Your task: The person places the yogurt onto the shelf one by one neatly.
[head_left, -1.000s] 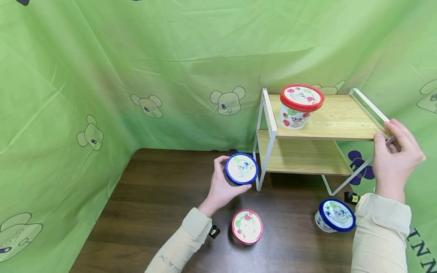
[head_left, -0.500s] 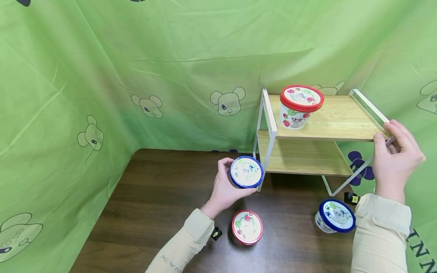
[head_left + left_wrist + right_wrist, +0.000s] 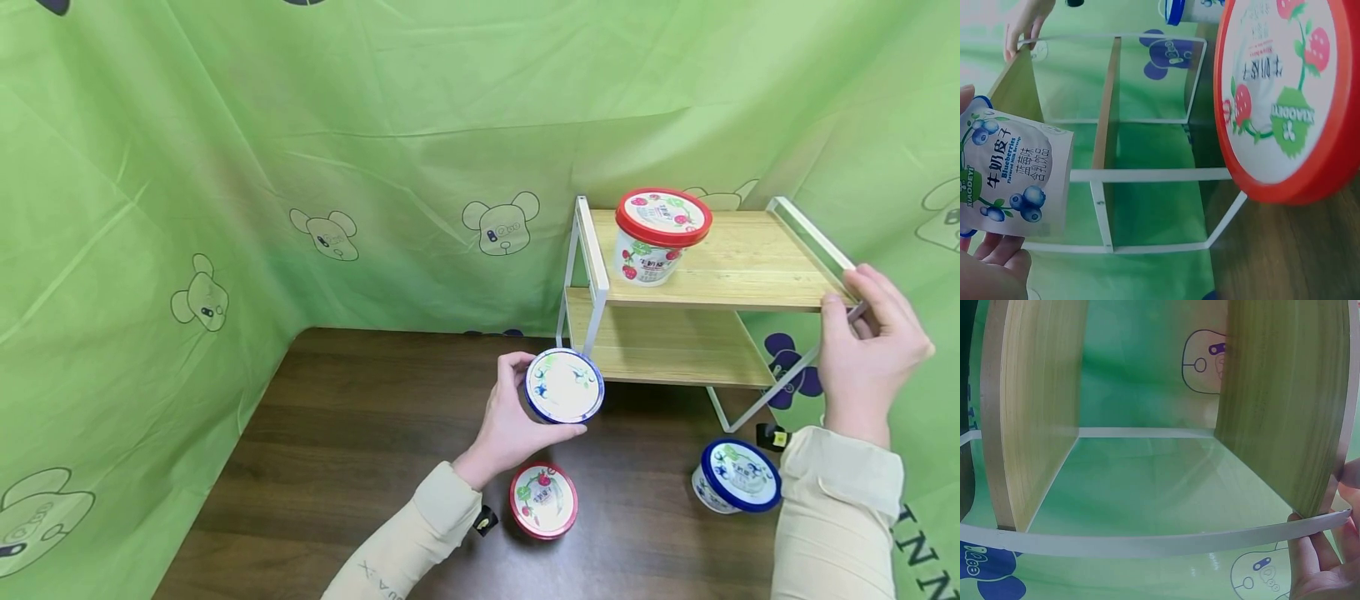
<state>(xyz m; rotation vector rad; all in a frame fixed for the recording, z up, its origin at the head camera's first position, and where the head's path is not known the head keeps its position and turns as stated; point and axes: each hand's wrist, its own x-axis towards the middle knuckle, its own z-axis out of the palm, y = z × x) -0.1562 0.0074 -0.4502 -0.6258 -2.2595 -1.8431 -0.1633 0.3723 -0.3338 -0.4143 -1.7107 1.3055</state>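
My left hand [image 3: 513,425] grips a blue-lidded blueberry milk tub [image 3: 564,386] by its side, held above the table in front of the shelf's left leg. In the left wrist view the blueberry tub [image 3: 1016,172] shows its printed white wall. My right hand [image 3: 873,350] holds the front right corner of the two-tier shelf [image 3: 750,258], thumb at the board's front edge and fingers round the white frame. The right wrist view shows those fingers [image 3: 1319,562] on the frame. On the top board, at the left, stands a red-lidded strawberry tub [image 3: 660,237].
A second red-lidded tub [image 3: 543,500] stands on the dark wooden table [image 3: 337,433], just below my left hand. Another blue-lidded tub [image 3: 738,475] sits near my right sleeve. The lower board [image 3: 667,342] lies under the top one. Green printed cloth [image 3: 420,167] hangs behind.
My left hand has carried the blueberry tub to the right and slightly toward me, now overlapping the shelf's left leg in view. My right hand has kept its hold on the shelf corner.
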